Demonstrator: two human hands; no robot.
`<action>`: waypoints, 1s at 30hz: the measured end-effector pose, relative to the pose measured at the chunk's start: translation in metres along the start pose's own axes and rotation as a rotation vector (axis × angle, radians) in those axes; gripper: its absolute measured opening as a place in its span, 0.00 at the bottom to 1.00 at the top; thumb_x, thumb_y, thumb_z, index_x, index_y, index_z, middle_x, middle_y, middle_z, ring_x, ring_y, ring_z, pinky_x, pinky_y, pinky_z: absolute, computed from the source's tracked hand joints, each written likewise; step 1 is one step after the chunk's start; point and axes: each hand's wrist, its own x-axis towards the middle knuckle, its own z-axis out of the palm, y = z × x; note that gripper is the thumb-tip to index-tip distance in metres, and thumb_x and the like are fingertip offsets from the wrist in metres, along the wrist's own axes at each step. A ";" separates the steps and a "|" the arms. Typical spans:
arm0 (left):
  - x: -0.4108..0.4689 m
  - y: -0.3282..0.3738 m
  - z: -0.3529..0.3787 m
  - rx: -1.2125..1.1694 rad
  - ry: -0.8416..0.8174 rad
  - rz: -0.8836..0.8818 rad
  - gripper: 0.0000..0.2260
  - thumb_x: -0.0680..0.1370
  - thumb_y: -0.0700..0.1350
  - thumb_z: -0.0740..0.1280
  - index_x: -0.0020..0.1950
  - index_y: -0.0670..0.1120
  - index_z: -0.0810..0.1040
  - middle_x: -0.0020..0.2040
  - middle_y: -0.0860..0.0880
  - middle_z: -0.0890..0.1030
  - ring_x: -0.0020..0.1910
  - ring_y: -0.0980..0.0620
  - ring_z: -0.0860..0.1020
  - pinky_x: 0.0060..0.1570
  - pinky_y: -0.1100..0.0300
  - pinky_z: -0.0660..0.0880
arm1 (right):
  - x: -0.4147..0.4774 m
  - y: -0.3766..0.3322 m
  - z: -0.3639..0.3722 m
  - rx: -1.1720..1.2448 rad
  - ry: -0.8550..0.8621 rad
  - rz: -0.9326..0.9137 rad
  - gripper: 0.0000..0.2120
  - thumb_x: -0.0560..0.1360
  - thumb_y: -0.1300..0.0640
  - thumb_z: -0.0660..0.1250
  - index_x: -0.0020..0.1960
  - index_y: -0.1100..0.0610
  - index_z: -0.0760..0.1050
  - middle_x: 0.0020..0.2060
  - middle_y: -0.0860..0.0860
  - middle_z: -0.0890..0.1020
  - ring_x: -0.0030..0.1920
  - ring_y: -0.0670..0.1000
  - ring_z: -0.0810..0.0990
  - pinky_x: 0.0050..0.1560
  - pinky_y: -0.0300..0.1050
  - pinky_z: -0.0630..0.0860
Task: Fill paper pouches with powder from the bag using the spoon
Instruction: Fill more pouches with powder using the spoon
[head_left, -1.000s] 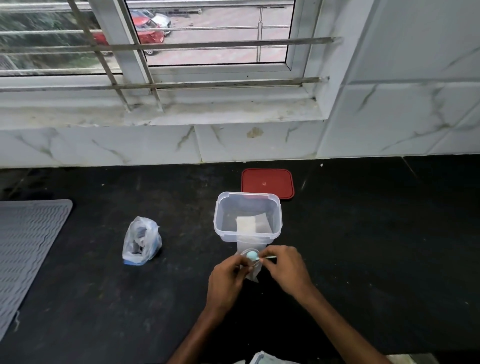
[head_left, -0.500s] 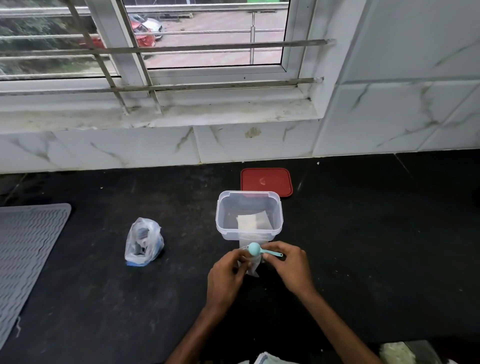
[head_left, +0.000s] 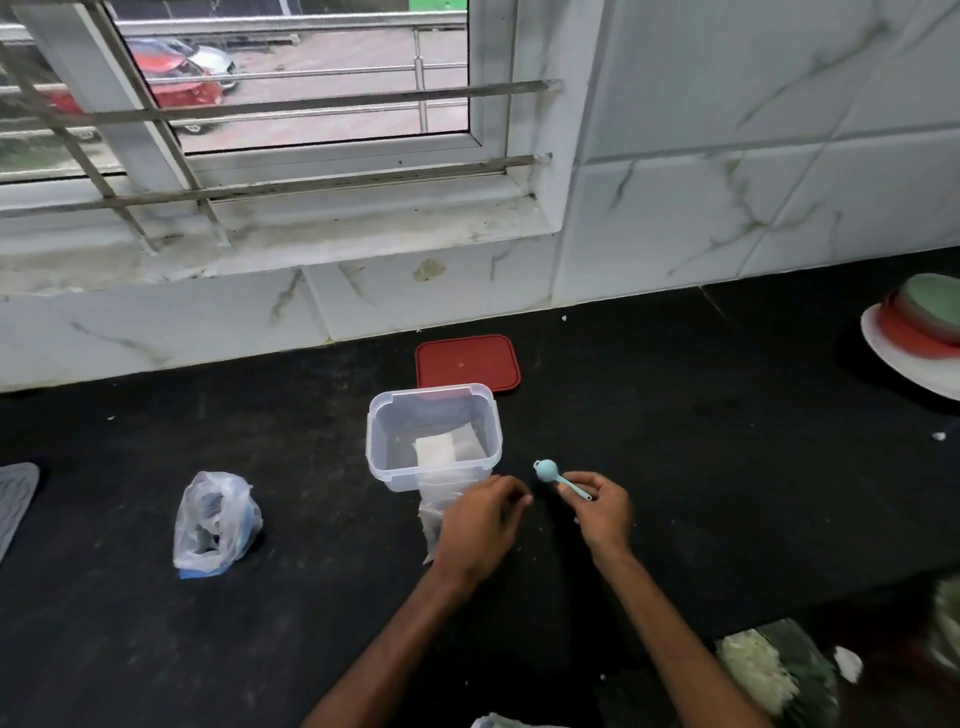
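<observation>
My right hand (head_left: 602, 512) pinches the handle of a small light-blue spoon (head_left: 551, 474), its bowl pointing up and left, just right of a clear plastic tub (head_left: 382, 441). My left hand (head_left: 480, 525) grips a thin pale pouch (head_left: 431, 514) that stands against the tub's front wall. White pouches (head_left: 435, 449) lie on the tub's floor. A crumpled clear plastic bag (head_left: 213, 525) with blue print sits on the black counter to the left, apart from both hands.
A red square lid (head_left: 467, 362) lies flat behind the tub near the marble wall. A grey ribbed mat (head_left: 13, 493) is at the far left edge. Stacked plates and bowls (head_left: 919, 338) stand at the right. A packet of pale material (head_left: 769, 670) lies at the bottom right.
My right hand has pulled the spoon away from the pouch mouth to the right. My left hand keeps hold of the pouch. The camera has swung right, bringing the plates into view.
</observation>
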 end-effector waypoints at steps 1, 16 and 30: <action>0.007 0.002 0.008 0.036 -0.047 0.004 0.06 0.80 0.52 0.65 0.53 0.53 0.79 0.49 0.56 0.81 0.46 0.58 0.78 0.48 0.56 0.78 | 0.007 0.007 -0.001 -0.097 0.032 -0.037 0.06 0.71 0.59 0.76 0.44 0.50 0.83 0.42 0.48 0.87 0.43 0.47 0.84 0.46 0.48 0.81; -0.042 -0.032 -0.059 -0.229 0.397 -0.170 0.03 0.78 0.43 0.70 0.50 0.51 0.81 0.45 0.58 0.82 0.42 0.58 0.81 0.40 0.66 0.77 | -0.040 -0.007 0.051 -0.312 -0.215 -0.576 0.06 0.73 0.55 0.75 0.49 0.53 0.83 0.46 0.44 0.82 0.51 0.43 0.78 0.55 0.44 0.75; -0.053 -0.084 -0.043 -0.353 0.234 -0.394 0.05 0.73 0.45 0.74 0.42 0.55 0.82 0.39 0.57 0.84 0.39 0.59 0.83 0.42 0.50 0.82 | -0.056 -0.019 0.072 -0.337 -0.333 -0.568 0.03 0.74 0.61 0.72 0.43 0.56 0.79 0.41 0.46 0.80 0.45 0.46 0.79 0.50 0.50 0.78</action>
